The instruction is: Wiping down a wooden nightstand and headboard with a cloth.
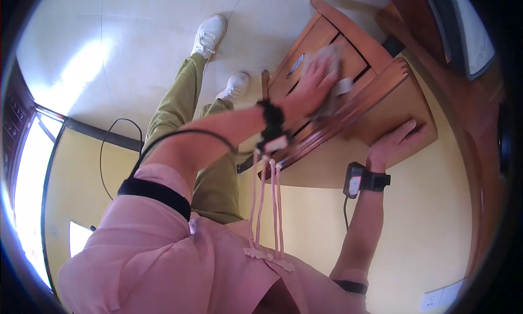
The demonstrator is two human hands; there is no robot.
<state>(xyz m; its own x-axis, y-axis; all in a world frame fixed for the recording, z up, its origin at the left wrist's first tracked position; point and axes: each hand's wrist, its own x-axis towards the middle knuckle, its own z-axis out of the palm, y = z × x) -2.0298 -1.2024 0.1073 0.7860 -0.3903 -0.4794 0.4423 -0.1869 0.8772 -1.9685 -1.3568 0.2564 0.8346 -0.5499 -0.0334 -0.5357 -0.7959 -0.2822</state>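
Note:
A greyish cloth (327, 105), blurred and with a white tag, is in my left hand (316, 83). My left hand presses it against the drawer front (347, 56) of a reddish-brown wooden nightstand (327, 136). A slim metal handle (295, 66) sits on that front, just left of the hand. My right hand (396, 142) rests on the nightstand's top near its far right edge, holding nothing. Its fingertips are partly hidden by the angle. Black straps with small devices are around both wrists.
Two white shoes (210, 34) stand on the pale tiled floor (135, 32). Beside the nightstand is a wooden bed frame (466, 97) with bedding (474, 36). A black cable (192, 131) loops along my left arm. A wall socket (432, 301) is low on the yellow wall (416, 232).

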